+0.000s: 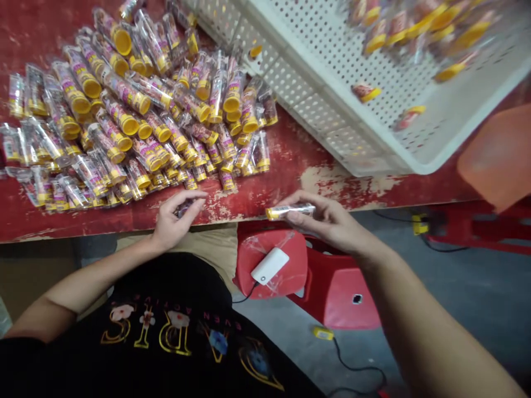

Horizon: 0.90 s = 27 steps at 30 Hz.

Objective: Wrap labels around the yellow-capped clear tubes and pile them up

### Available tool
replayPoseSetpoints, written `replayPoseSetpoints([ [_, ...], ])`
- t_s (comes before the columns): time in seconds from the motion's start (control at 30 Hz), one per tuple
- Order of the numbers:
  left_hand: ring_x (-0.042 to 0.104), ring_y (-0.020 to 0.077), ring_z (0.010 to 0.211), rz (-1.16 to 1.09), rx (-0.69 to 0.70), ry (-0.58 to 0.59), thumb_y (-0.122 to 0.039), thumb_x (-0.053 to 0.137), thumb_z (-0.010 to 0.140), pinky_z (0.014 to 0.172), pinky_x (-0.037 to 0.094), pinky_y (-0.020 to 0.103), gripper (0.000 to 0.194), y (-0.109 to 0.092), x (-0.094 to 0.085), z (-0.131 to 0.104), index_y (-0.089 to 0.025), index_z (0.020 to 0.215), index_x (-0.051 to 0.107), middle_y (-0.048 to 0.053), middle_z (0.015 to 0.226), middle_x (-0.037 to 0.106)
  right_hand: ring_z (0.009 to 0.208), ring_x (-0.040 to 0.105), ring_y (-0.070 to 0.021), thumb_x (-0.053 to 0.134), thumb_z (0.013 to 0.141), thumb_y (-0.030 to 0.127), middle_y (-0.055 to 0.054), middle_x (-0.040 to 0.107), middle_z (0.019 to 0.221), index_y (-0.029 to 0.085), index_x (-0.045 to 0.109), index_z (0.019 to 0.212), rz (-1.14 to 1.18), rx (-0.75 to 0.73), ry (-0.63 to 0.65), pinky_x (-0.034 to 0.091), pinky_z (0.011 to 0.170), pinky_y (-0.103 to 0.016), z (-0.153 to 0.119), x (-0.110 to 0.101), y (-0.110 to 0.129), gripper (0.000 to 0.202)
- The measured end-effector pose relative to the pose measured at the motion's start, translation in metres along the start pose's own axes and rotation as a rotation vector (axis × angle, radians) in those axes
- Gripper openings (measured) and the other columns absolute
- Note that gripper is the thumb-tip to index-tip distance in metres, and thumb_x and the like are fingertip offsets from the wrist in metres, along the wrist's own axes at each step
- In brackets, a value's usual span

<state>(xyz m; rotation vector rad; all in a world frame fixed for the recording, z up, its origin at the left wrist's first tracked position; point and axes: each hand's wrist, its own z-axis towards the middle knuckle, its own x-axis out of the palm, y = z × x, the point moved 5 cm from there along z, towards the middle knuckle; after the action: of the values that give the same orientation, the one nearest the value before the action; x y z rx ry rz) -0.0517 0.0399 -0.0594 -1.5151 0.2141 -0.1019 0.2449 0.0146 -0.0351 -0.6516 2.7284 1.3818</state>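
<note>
My right hand [326, 218] holds a clear plastic tube with a yellow cap [286, 211] between thumb and fingers. The tube lies level at the table's front edge, its capped end pointing left. My left hand [176, 218] is curled at the same edge around something small, dark and shiny; the fingers hide most of it. Just beyond that hand spreads a large pile of similar clear tubes [124, 119] with yellow caps and purple-pink labels.
A white perforated crate [315, 91] stands at the back right, with yellow-ended pieces [415, 25] inside. The red table [286, 157] has worn paint. Below its edge are a red stool [249, 249] bearing a white power bank [269, 265], and cables on the floor.
</note>
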Motion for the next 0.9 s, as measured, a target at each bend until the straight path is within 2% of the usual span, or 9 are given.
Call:
replayPoseSetpoints([
  [0.1,0.074,0.0164,0.086,-0.115,-0.005,0.209,-0.030,0.069,0.096,0.080,0.059,0.030,0.021,-0.023,0.029,0.001,-0.017,0.110,0.077,0.009,0.102,0.080,0.053,0.040,-0.0072,0.076,0.080,0.065,0.002,0.056,0.068,0.022,0.068,0.096,0.209,0.017,0.114,0.030,0.050,-0.022,-0.013,0.022,0.003,0.046],
  [0.2,0.075,0.0183,0.089,-0.180,0.052,0.366,-0.033,0.072,0.093,0.083,0.060,0.033,0.032,-0.037,0.056,-0.005,-0.018,0.121,0.075,0.009,0.101,0.080,0.054,0.042,-0.0075,0.079,0.078,0.062,0.000,0.058,0.075,0.024,0.067,0.095,0.291,-0.038,0.130,0.031,0.048,-0.022,-0.021,0.036,0.008,0.044],
  [0.3,0.075,0.0188,0.091,-0.179,0.095,0.359,-0.032,0.073,0.093,0.086,0.060,0.034,0.029,-0.040,0.069,-0.016,-0.017,0.117,0.077,0.010,0.102,0.080,0.051,0.039,-0.0067,0.078,0.081,0.059,0.002,0.053,0.072,0.025,0.062,0.096,0.339,-0.105,0.137,0.029,0.045,-0.021,-0.026,0.045,0.009,0.040],
  [0.4,0.075,0.0185,0.092,-0.165,0.060,0.268,-0.032,0.071,0.094,0.086,0.060,0.034,0.022,-0.039,0.070,-0.025,-0.018,0.109,0.079,0.010,0.104,0.081,0.050,0.039,-0.0069,0.074,0.086,0.059,0.005,0.050,0.067,0.025,0.059,0.100,0.364,-0.192,0.173,0.032,0.046,-0.021,-0.031,0.056,0.009,0.039],
  [0.53,0.073,0.0161,0.081,-0.146,0.044,0.274,-0.033,0.073,0.093,0.077,0.059,0.030,0.021,-0.043,0.071,-0.030,-0.018,0.106,0.080,0.007,0.093,0.080,0.052,0.042,-0.0087,0.070,0.087,0.062,0.004,0.051,0.068,0.024,0.058,0.097,0.283,-0.309,0.115,0.035,0.048,-0.022,-0.036,0.062,0.013,0.041],
  [0.63,0.072,0.0158,0.080,-0.077,0.111,0.238,-0.032,0.077,0.090,0.077,0.058,0.030,0.023,-0.042,0.070,-0.027,-0.016,0.105,0.079,0.008,0.092,0.080,0.060,0.051,-0.0122,0.063,0.091,0.063,0.000,0.058,0.076,0.024,0.058,0.095,0.065,-0.398,-0.103,0.041,0.056,-0.025,-0.034,0.042,0.020,0.040],
  [0.73,0.071,0.0153,0.076,0.015,0.087,0.161,-0.033,0.078,0.089,0.075,0.058,0.030,0.029,-0.026,0.063,-0.021,-0.015,0.111,0.076,0.007,0.090,0.078,0.075,0.060,-0.0178,0.057,0.096,0.052,-0.006,0.066,0.087,0.023,0.057,0.095,-0.454,-0.380,-0.364,0.041,0.066,-0.029,-0.024,0.009,0.027,0.029],
  [0.8,0.072,0.0161,0.080,0.094,0.105,0.135,-0.032,0.075,0.091,0.078,0.058,0.031,0.024,-0.015,0.054,-0.018,-0.015,0.108,0.076,0.008,0.093,0.079,0.076,0.061,-0.0200,0.053,0.098,0.043,-0.011,0.070,0.092,0.022,0.057,0.096,-0.899,-0.253,-0.358,0.030,0.064,-0.031,-0.010,-0.004,0.025,0.022],
  [0.9,0.073,0.0170,0.084,0.218,0.195,0.120,-0.031,0.071,0.094,0.079,0.057,0.032,0.019,-0.004,0.038,-0.012,-0.016,0.106,0.076,0.009,0.094,0.079,0.075,0.061,-0.0219,0.041,0.104,0.039,-0.017,0.072,0.101,0.020,0.057,0.103,-1.298,-0.086,-0.165,0.019,0.062,-0.033,0.007,-0.009,0.015,0.025],
])
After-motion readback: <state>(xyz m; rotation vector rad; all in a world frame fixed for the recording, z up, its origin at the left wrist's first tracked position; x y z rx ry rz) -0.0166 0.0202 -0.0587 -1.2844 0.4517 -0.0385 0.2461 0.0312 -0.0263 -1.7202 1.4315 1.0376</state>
